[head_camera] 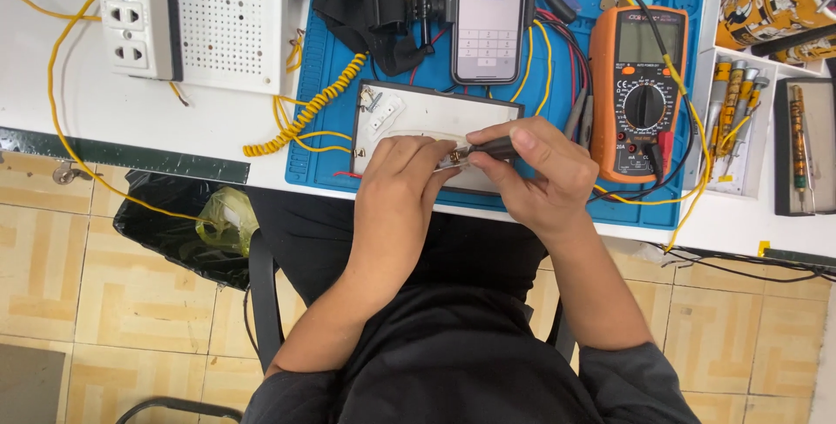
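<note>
Inspector: Both hands are at work over the blue mat [331, 141] at the front of the bench [87, 102]. Left hand [396, 185] has its fingers curled, tips pinching a small brass-coloured part [455, 156]. Right hand [540, 171] is closed around a dark-handled tool [496, 149], thumb on top, tip meeting that part.

Assessor: Where does the part sit?

Inspector: Just above a white rectangular panel in a dark frame [418, 115], which lies flat on the mat in front of the person. I cannot tell whether the part touches the panel or is held clear of it.

Assessor: Handling?

Inspector: Judged light and tiny, likely metal and stiff, easy to drop or let roll. A fingertip pinch at its sides looks the only workable hold. The panel appears thin and rigid, and possibly easy to scratch; I would take it by the dark frame edges.

Assessor: Surroundings?

Inspector: An orange multimeter [640, 93] stands just right of the right hand, its leads trailing across the mat. A phone [489, 15] lies beyond the panel, a coiled yellow cable [305, 115] to the left, a white power strip [135, 15] further left. A tray of screwdrivers [736, 119] sits at the far right.
</note>
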